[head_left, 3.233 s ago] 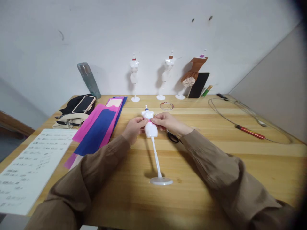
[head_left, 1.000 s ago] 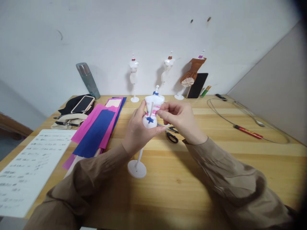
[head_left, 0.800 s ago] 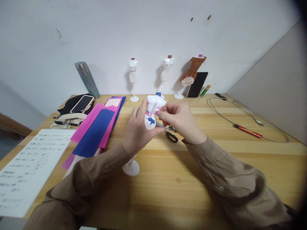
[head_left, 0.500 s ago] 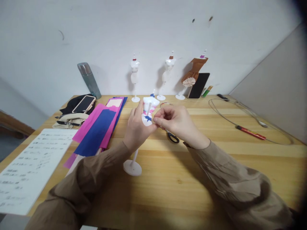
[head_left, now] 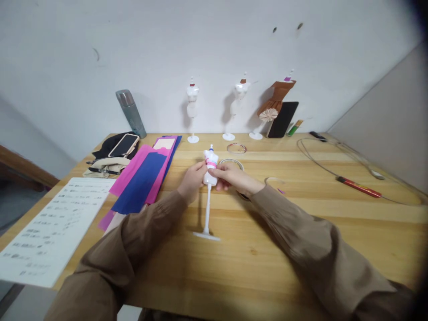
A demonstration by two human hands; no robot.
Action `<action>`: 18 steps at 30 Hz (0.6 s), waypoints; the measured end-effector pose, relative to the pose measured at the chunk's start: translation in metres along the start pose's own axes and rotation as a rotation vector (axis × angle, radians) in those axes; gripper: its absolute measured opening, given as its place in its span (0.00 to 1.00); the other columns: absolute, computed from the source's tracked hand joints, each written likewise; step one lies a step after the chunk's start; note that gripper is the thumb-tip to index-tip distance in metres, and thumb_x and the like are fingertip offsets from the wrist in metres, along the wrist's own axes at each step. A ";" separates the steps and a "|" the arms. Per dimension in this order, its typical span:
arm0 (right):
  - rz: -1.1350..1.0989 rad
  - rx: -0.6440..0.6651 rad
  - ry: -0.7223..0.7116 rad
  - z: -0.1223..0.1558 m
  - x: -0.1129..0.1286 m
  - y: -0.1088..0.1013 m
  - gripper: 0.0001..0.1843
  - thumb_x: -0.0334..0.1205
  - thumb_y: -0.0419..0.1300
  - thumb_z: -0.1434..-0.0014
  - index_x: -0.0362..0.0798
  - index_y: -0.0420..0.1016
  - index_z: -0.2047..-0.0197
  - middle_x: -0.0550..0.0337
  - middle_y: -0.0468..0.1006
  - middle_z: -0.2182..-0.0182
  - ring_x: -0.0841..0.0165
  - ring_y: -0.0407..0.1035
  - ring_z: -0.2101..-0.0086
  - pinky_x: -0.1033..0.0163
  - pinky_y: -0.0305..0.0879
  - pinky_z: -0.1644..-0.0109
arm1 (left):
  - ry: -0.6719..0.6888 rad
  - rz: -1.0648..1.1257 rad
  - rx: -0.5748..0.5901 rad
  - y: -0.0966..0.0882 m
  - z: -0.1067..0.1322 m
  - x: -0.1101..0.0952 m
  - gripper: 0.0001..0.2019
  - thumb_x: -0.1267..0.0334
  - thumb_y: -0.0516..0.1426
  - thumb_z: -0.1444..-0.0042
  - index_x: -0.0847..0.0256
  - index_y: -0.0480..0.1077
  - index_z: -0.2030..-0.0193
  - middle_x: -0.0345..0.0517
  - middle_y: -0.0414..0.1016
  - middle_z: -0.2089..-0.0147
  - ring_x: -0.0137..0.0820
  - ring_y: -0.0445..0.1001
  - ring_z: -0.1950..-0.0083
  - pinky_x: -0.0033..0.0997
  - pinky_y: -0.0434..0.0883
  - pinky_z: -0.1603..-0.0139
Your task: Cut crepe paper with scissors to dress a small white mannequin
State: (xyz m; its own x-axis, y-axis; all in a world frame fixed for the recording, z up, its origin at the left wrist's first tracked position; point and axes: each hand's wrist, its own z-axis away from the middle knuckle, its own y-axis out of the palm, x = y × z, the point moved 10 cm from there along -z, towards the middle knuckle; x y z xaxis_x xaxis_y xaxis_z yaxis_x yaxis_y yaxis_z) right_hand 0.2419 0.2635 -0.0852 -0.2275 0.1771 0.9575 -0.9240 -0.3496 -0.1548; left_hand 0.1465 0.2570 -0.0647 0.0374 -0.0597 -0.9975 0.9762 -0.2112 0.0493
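Observation:
A small white mannequin [head_left: 211, 177] with a blue neck band and pink-and-white strips round its chest stands nearly upright, its base tilted on the tabletop. My left hand [head_left: 194, 179] closes on its left side, fingertips at the waist. From the other side my right hand [head_left: 236, 177] pinches the torso just below the pink strip, thumb in front. Under the right hand, a dark curved scissor handle [head_left: 244, 196] shows in part. Behind that hand lies a round ring [head_left: 234, 160], its near side covered. Pink and blue sheets [head_left: 140, 183] lie left of my left hand.
Two bare mannequins [head_left: 193, 107] [head_left: 238, 104] and one in a brown dress [head_left: 277, 96] stand along the wall. A flask [head_left: 132, 113], a phone [head_left: 123, 145] and a written sheet [head_left: 50, 227] are at left. A red-handled tool with a cable [head_left: 359, 187] lies at right.
The mannequin has turned from leaning with its base toward me to standing nearly upright. My right hand has moved from pinching beside it to gripping its torso; both hands are lower.

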 end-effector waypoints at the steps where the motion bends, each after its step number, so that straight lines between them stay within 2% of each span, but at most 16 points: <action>1: -0.039 0.000 0.013 -0.001 -0.002 0.001 0.20 0.51 0.68 0.44 0.43 0.73 0.75 0.55 0.78 0.81 0.74 0.69 0.83 0.73 0.56 0.85 | 0.040 -0.140 -0.016 -0.003 0.000 -0.006 0.10 0.60 0.56 0.42 0.61 0.72 0.72 0.43 0.70 0.73 0.31 0.68 0.68 0.28 0.65 0.65; 4: -0.048 -0.005 0.019 -0.003 -0.003 0.000 0.19 0.49 0.69 0.45 0.43 0.72 0.77 0.56 0.77 0.82 0.75 0.67 0.84 0.73 0.55 0.86 | 0.212 -0.603 -0.110 -0.017 0.004 -0.032 0.16 0.65 0.58 0.45 0.59 0.63 0.83 0.46 0.67 0.74 0.38 0.70 0.59 0.34 0.66 0.54; 7: -0.001 0.013 0.009 -0.004 -0.006 0.000 0.19 0.47 0.72 0.49 0.43 0.73 0.79 0.57 0.74 0.85 0.76 0.64 0.86 0.73 0.52 0.87 | 0.289 -1.089 -0.178 -0.030 0.008 -0.058 0.11 0.63 0.58 0.43 0.61 0.69 0.76 0.56 0.74 0.64 0.47 0.72 0.53 0.40 0.66 0.51; 9: 0.118 0.051 0.004 -0.004 -0.008 0.002 0.19 0.48 0.72 0.50 0.43 0.74 0.78 0.58 0.73 0.86 0.75 0.62 0.86 0.72 0.51 0.87 | 0.202 -1.352 -0.210 -0.048 0.006 -0.067 0.08 0.62 0.56 0.41 0.63 0.74 0.66 0.63 0.76 0.57 0.50 0.74 0.53 0.42 0.67 0.53; 12: 0.369 0.105 -0.018 -0.003 -0.011 0.007 0.21 0.51 0.68 0.46 0.43 0.74 0.78 0.58 0.72 0.87 0.75 0.63 0.85 0.71 0.52 0.84 | 0.041 -1.561 -0.256 -0.088 0.001 -0.076 0.11 0.60 0.59 0.43 0.65 0.75 0.60 0.67 0.77 0.56 0.53 0.75 0.53 0.42 0.68 0.55; 15: 0.481 0.106 -0.030 -0.002 -0.011 0.008 0.22 0.53 0.65 0.43 0.44 0.73 0.77 0.59 0.71 0.87 0.74 0.63 0.85 0.70 0.53 0.82 | -0.103 -1.646 -0.225 -0.127 -0.007 -0.070 0.16 0.52 0.65 0.51 0.63 0.76 0.61 0.62 0.78 0.59 0.52 0.75 0.53 0.40 0.69 0.55; 18: 0.503 0.099 -0.027 -0.003 -0.011 0.008 0.22 0.54 0.63 0.42 0.44 0.73 0.75 0.59 0.72 0.86 0.73 0.64 0.84 0.69 0.55 0.81 | -0.181 -1.609 -0.184 -0.154 -0.017 -0.058 0.12 0.56 0.65 0.54 0.61 0.76 0.66 0.58 0.78 0.62 0.49 0.75 0.53 0.39 0.69 0.54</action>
State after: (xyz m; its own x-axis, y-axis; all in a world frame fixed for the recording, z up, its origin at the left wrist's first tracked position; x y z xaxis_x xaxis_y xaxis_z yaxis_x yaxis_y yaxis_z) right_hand 0.2365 0.2613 -0.0971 -0.6270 -0.0587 0.7768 -0.6684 -0.4716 -0.5752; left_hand -0.0023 0.3100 -0.0151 -0.9998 -0.0156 0.0091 -0.0082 -0.0535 -0.9985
